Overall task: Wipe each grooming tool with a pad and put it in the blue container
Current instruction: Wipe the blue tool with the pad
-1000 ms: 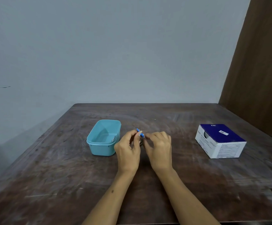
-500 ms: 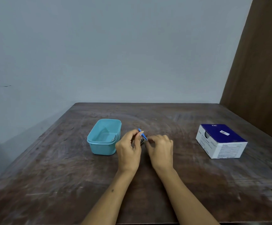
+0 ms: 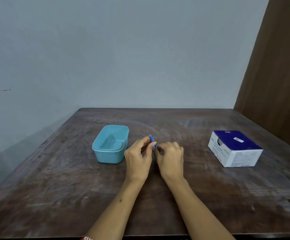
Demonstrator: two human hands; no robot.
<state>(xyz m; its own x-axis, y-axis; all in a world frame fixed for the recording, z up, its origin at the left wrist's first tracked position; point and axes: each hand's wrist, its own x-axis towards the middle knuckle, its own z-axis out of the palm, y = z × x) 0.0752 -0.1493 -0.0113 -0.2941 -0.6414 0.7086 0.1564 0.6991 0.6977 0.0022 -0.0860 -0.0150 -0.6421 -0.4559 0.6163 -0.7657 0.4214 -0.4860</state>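
A thin blue-handled grooming tool [image 3: 152, 140] sticks up and away from between my hands at the table's middle. My left hand [image 3: 138, 160] pinches its lower end with thumb and forefinger. My right hand [image 3: 171, 159] is curled close against the tool's tip from the right; whatever its fingers hold is hidden. The light blue container [image 3: 111, 144] stands open just left of my left hand, with a small metal piece [image 3: 121, 144] leaning inside its right wall.
A white and dark blue cardboard box [image 3: 234, 148] lies at the right of the worn wooden table [image 3: 57, 184]. A grey wall rises behind the table and a brown panel [image 3: 277, 70] stands at the right.
The blue tool has tilted more upright between my fingers, and both hands have shifted slightly. The container and the box have stayed in place.
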